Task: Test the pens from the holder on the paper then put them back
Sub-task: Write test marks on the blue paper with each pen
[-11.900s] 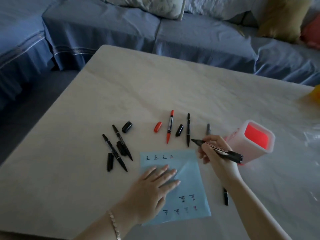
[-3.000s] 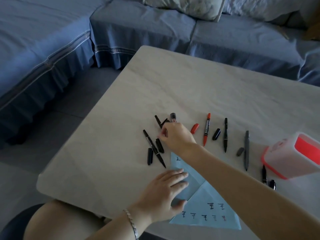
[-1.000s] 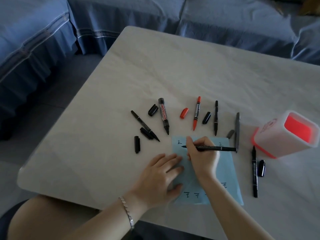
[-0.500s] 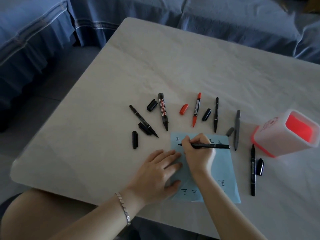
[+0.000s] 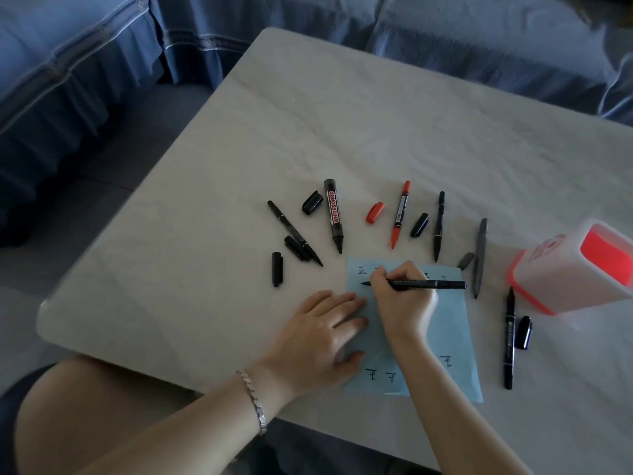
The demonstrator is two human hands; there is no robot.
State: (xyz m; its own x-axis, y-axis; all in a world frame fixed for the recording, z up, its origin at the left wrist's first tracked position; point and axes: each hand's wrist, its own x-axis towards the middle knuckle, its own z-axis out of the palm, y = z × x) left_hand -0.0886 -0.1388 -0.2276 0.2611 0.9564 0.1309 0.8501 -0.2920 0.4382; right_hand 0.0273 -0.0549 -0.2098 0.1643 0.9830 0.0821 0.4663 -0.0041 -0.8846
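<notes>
Fingers of your right hand (image 5: 404, 299) curl round a thin black pen (image 5: 428, 284), gripping low on the barrel near the nib. The nib is on or just above the blue paper (image 5: 455, 337) at lower centre of the frame. Your left hand (image 5: 322, 337) lies flat with straight fingers, pinning the sheet's left edge. The pen looks light, stiff and smooth, so hold it close to the tip. The thin sheet would likely slide if you let go. Above it lie a whiteboard marker (image 5: 334, 217), a red pen (image 5: 399, 214) and loose caps (image 5: 312, 202). The pink-and-white holder (image 5: 565, 272) sits at the right edge of the frame.
</notes>
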